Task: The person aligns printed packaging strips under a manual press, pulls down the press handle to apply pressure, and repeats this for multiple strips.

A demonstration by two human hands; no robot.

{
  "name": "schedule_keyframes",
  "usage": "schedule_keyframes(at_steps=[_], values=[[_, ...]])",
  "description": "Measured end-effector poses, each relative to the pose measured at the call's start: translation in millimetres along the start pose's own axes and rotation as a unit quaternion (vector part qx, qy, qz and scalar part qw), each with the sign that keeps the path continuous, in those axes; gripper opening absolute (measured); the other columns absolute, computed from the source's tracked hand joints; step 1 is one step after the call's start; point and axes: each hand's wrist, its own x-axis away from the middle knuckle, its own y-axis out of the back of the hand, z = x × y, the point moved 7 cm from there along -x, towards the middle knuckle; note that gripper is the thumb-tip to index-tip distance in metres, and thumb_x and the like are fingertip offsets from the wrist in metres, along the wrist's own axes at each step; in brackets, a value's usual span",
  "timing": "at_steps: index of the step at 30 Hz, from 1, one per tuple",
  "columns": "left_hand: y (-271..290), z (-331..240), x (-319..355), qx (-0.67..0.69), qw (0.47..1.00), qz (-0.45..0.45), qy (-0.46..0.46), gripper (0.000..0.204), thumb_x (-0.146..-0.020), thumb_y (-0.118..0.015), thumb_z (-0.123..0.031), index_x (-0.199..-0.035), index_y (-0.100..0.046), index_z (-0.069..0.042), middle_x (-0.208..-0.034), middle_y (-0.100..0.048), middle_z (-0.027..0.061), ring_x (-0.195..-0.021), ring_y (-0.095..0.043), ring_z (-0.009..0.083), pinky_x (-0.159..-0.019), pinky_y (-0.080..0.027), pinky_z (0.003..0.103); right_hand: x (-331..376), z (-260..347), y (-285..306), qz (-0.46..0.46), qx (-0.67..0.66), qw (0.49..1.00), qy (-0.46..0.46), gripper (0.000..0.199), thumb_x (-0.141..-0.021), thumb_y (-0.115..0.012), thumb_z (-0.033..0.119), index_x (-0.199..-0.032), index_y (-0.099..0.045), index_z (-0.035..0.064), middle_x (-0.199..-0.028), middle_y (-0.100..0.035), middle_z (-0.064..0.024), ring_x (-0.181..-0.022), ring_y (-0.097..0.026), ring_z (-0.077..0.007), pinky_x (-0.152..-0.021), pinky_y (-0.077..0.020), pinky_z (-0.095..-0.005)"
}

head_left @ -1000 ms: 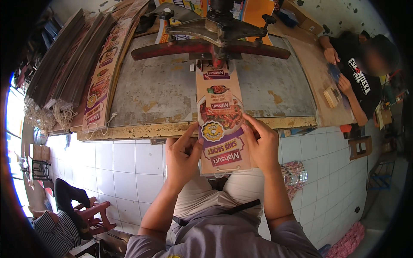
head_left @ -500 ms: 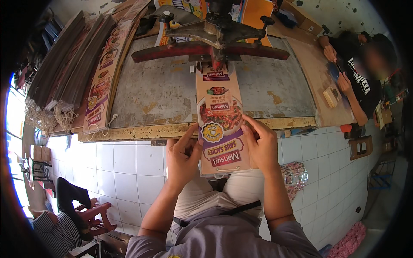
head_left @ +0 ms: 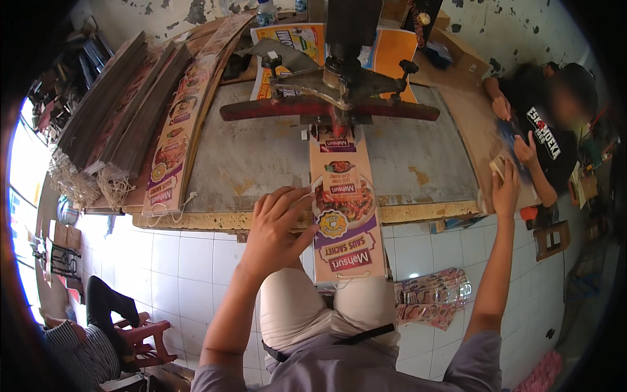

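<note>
Looks partway along: set in place with the far end beneath the press (head_left: 339, 91), not yet clear of it, one printed strip (head_left: 345, 208) overhanging the near edge of the desk (head_left: 408, 157). Cannot tell whether bundled strips (head_left: 117, 114) at left count as finished. Runs lengthwise near to far, printed tops facing near. See left hand (head_left: 273, 225) loosely open, touching the strip's left edge; right hand (head_left: 506, 188) curled at a wooden block (head_left: 499, 163), grip unclear.
</note>
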Motion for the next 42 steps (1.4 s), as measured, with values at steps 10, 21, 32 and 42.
schedule_keyframes(at_steps=[10,21,32,42], values=[[-21,6,0,-0.033,0.999,0.027,-0.008,0.062,-0.089,-0.082,-0.032,-0.145,-0.069,-0.009,-0.158,-0.064,0.0024,-0.146,-0.055,0.0306,-0.124,-0.036,0.054,-5,-7,-3,0.057,-0.162,0.985,0.0,0.048,-0.105,-0.075,0.015,-0.151,-0.064,0.0043,-0.149,-0.064,-0.0193,-0.14,-0.06,-0.0398,-0.118,-0.048,-0.0459],[-17,6,1,-0.037,0.999,0.032,-0.001,0.061,-0.089,-0.081,-0.035,-0.144,-0.069,-0.009,-0.159,-0.064,0.0033,-0.145,-0.056,0.032,-0.126,-0.034,0.056,96,297,136,0.138,-0.457,0.843,0.25,0.058,-0.083,-0.089,0.003,-0.139,-0.076,0.0107,-0.143,-0.069,-0.0091,-0.128,-0.067,-0.0317,-0.106,-0.0564,-0.0439],[-21,7,0,-0.038,0.999,0.019,-0.012,0.061,-0.089,-0.081,-0.037,-0.142,-0.07,-0.008,-0.157,-0.066,0.0031,-0.144,-0.058,0.0304,-0.127,-0.033,0.057,50,413,68,0.139,-0.43,0.83,0.326,0.051,-0.09,-0.083,0.006,-0.14,-0.073,0.0106,-0.145,-0.064,-0.0077,-0.133,-0.061,-0.033,-0.112,-0.0509,-0.047],[-19,8,0,-0.035,0.999,0.027,-0.006,0.062,-0.089,-0.081,-0.037,-0.142,-0.07,-0.008,-0.157,-0.065,0.0024,-0.143,-0.058,0.0303,-0.128,-0.032,0.055,38,415,61,0.141,-0.422,0.826,0.345,0.05,-0.093,-0.08,0.004,-0.141,-0.072,0.0101,-0.144,-0.064,-0.0067,-0.134,-0.059,-0.0328,-0.115,-0.0512,-0.0464]])
